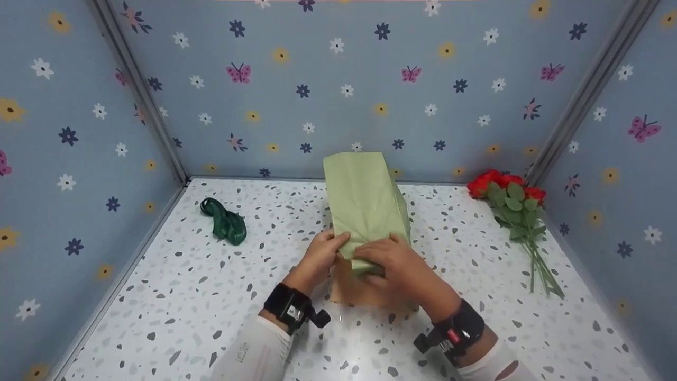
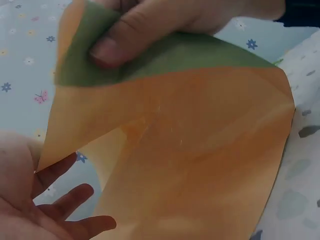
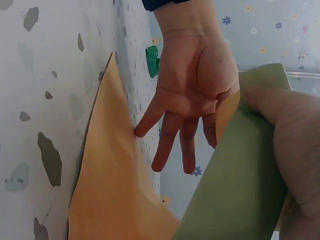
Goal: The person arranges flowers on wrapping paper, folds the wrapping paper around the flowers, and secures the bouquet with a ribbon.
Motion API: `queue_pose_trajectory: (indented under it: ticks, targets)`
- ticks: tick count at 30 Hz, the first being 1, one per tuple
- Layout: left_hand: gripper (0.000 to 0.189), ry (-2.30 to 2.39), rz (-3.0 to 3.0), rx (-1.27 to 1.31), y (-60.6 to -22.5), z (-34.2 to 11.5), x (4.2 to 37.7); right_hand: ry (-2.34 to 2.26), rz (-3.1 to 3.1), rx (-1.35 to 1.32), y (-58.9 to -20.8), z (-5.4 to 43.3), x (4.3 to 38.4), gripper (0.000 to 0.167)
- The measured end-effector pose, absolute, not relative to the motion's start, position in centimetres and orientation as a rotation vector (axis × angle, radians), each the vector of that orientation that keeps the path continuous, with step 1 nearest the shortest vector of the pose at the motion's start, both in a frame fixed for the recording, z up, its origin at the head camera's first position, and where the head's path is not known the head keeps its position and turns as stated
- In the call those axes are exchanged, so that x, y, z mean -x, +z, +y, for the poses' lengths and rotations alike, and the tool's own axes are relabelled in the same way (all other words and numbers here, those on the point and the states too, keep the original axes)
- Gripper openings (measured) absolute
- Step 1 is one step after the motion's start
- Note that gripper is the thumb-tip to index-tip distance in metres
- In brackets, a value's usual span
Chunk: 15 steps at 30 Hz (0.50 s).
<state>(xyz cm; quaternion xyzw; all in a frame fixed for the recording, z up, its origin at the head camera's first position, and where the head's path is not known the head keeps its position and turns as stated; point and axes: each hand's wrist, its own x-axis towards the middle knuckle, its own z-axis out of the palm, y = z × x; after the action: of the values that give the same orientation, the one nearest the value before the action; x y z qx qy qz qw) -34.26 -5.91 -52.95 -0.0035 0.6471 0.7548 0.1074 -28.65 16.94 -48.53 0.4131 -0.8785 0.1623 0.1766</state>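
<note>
A sheet of wrapping paper, pale green on one face and orange-tan on the other, stands bent over at the middle of the table. My left hand pinches its left edge between thumb and forefinger; in the right wrist view the other fingers of that left hand are spread. On the right, my right hand grips the folded-over green strip, thumb laid along it in the left wrist view. The orange face fills much of that view, and the fingers of the right hand behind the paper are mostly hidden.
A coil of dark green ribbon lies on the speckled table at left. Several red roses with long green stems rest at the right. Flower-patterned walls enclose the back and both sides.
</note>
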Motion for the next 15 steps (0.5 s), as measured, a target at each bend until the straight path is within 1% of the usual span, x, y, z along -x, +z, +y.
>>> queue_pose_trajectory:
  ticks: [3,5,8,12,15]
  targets:
    - [0.028,2.337,1.782,0.090,-52.7,-6.2,34.5,0.441,-2.532,-1.101,-48.9,17.3,28.9,0.096]
    - [0.033,2.390,1.733,0.141,-52.6,-6.5,34.7,0.399,-2.567,-1.062,-49.1,17.6,29.3,0.115]
    - [0.040,2.451,1.689,0.192,-52.4,-6.8,34.9,0.335,-2.609,-1.040,-49.3,18.0,29.7,0.127]
    - [0.049,2.554,1.582,0.232,-52.2,-7.2,35.0,0.300,-2.655,-0.991,-49.5,18.9,30.3,0.134]
    - [0.052,2.650,1.497,0.259,-51.8,-7.5,35.1,0.350,-2.683,-0.946,-49.8,19.6,30.7,0.141]
